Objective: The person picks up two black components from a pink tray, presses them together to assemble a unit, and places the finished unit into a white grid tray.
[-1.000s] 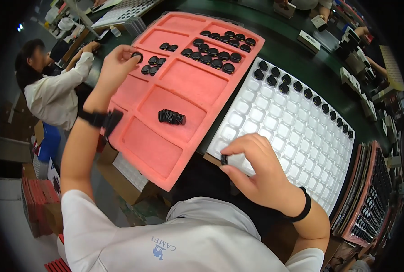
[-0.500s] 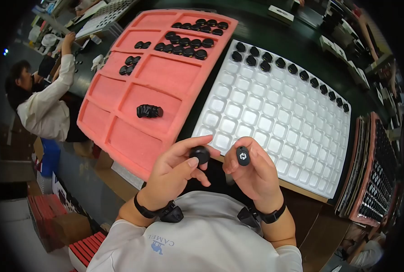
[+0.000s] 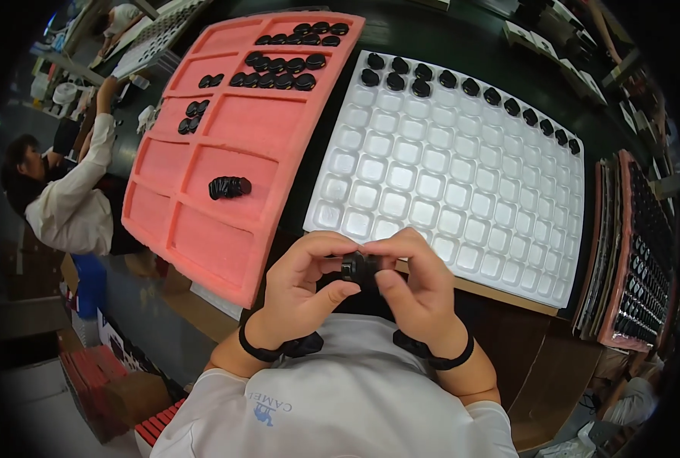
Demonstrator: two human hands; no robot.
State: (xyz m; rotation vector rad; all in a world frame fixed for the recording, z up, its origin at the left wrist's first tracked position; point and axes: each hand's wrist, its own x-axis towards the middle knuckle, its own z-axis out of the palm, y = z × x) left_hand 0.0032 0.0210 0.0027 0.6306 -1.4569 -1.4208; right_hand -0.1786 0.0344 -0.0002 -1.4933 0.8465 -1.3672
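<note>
In front of my chest, my left hand (image 3: 300,288) and my right hand (image 3: 422,288) meet, fingertips almost touching. My left fingers pinch a small round black part (image 3: 352,268). Against it, my right thumb and fingers hold a small oval black piece (image 3: 371,267), partly covered and slightly blurred. I cannot tell whether the two are joined. Just beyond my hands lies a white moulded tray (image 3: 397,202) with square pockets; black parts (image 3: 470,86) sit in its far rows. A pink foam tray (image 3: 233,244) on the left carries several round black pieces (image 3: 286,65).
A black bundle (image 3: 230,188) lies in one compartment of the pink tray. Stacked trays with dark parts (image 3: 638,259) stand at the right. A co-worker in a white top (image 3: 76,191) sits at the left. Cardboard boxes (image 3: 136,402) are at the lower left.
My hands have come together, bringing the oval piece against the round part. The oval piece has turned, so its white mark no longer shows. The whole view has shifted slightly.
</note>
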